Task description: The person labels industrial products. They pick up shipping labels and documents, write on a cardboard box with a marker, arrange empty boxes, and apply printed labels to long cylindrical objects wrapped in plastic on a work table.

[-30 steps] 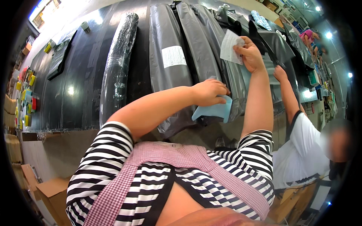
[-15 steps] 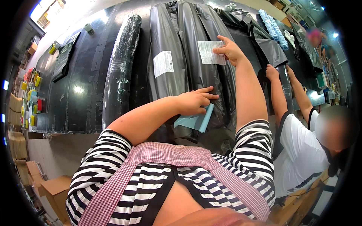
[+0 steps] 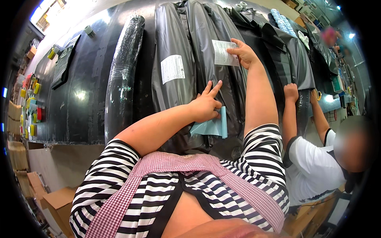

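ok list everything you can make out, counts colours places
grey packages: at least three, grey, middle of table
stuck label: one, white, on left package
loose label: one, white, over the packages
blue sheet: one, pale blue, packages' near end
wrapped roll: one, black, left of packages
table: one, black, under the packages
flat packet: one, black, table's left
tape rolls: several, some yellow, far left
patterned rolls: probably two, blue and white, upper right
cardboard boxes: several, brown, lower left
co-worker: one, white top, right
apron: one, pink check, on chest
left fingers: one hand, at blue sheet
right fingers: one hand, on loose label
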Demonstrator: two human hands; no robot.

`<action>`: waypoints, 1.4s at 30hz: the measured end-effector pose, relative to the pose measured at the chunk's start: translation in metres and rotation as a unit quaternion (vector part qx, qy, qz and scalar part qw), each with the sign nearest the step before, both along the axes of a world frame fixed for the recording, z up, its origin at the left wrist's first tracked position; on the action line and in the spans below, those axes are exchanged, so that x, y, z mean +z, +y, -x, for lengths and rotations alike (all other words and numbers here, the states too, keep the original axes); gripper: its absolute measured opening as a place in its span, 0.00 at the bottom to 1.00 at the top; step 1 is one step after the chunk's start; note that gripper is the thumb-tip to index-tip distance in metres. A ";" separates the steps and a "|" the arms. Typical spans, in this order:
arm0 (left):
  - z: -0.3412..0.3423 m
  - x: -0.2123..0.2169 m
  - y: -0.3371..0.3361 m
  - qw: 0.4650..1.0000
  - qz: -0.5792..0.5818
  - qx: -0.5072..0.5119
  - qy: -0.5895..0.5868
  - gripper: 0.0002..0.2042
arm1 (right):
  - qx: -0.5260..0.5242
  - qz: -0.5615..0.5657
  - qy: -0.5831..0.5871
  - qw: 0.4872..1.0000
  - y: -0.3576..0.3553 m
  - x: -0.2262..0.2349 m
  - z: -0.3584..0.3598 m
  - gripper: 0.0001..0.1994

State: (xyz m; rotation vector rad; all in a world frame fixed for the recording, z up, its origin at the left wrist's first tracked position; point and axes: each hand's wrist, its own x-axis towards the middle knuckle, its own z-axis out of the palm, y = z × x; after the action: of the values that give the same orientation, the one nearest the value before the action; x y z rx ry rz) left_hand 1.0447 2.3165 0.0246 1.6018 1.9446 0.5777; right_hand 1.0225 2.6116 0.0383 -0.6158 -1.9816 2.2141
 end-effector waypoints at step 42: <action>0.001 0.008 -0.006 0.996 0.081 0.002 0.039 0.18 | -0.002 -0.515 -0.197 0.834 -0.085 -0.048 0.023 0.42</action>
State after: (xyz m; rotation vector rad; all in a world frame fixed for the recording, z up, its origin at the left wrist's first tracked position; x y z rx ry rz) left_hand 1.0438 2.3110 0.0330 1.5391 1.9971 0.3527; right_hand 0.9999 2.5269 -0.0100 -0.8878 -2.8805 0.7200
